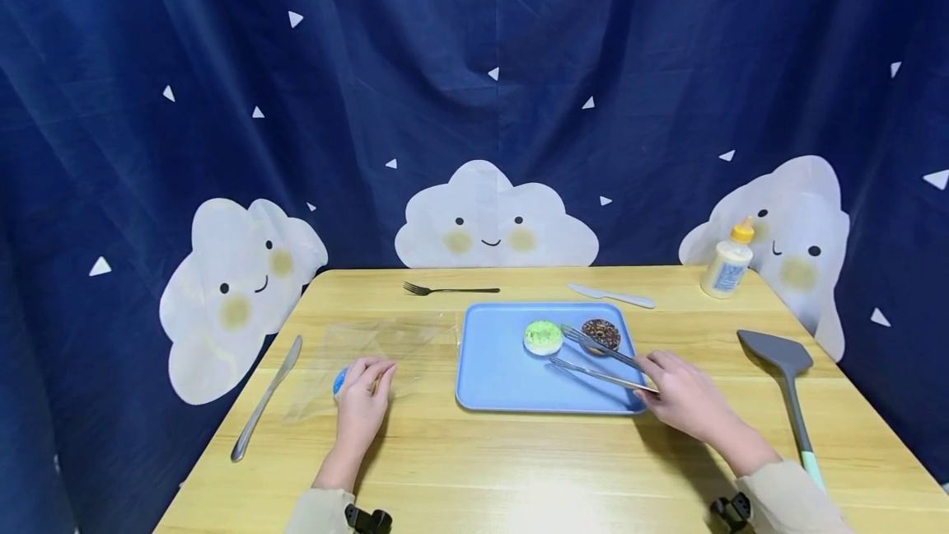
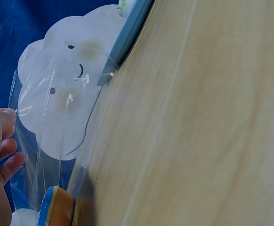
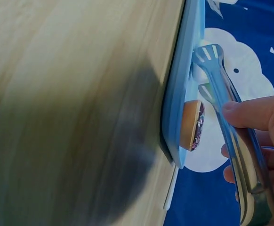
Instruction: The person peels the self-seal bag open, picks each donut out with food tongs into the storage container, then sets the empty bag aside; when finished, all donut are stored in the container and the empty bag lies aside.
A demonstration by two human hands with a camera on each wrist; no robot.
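Observation:
My left hand (image 1: pixel 362 406) pinches the edge of a clear plastic bag (image 2: pixel 47 136) left of the tray. A doughnut with blue icing (image 2: pixel 57 207) appears inside the bag, partly hidden by the hand in the head view. My right hand (image 1: pixel 685 398) grips metal tongs (image 1: pixel 604 376), whose two arms stand apart over the blue tray (image 1: pixel 489 390). On that tray sit a green-topped doughnut (image 1: pixel 544 338) and a chocolate doughnut with sprinkles (image 1: pixel 601 334). One tong tip overlaps the space between these doughnuts in the head view; nothing is between the tips.
Behind the tray lie a black fork (image 1: pixel 452 290) and a pale knife (image 1: pixel 611 296). A silver knife (image 1: pixel 268 398) is at the left edge. To the right are a grey spatula (image 1: pixel 778 353) and, at the back corner, a yellow-capped bottle (image 1: pixel 728 262).

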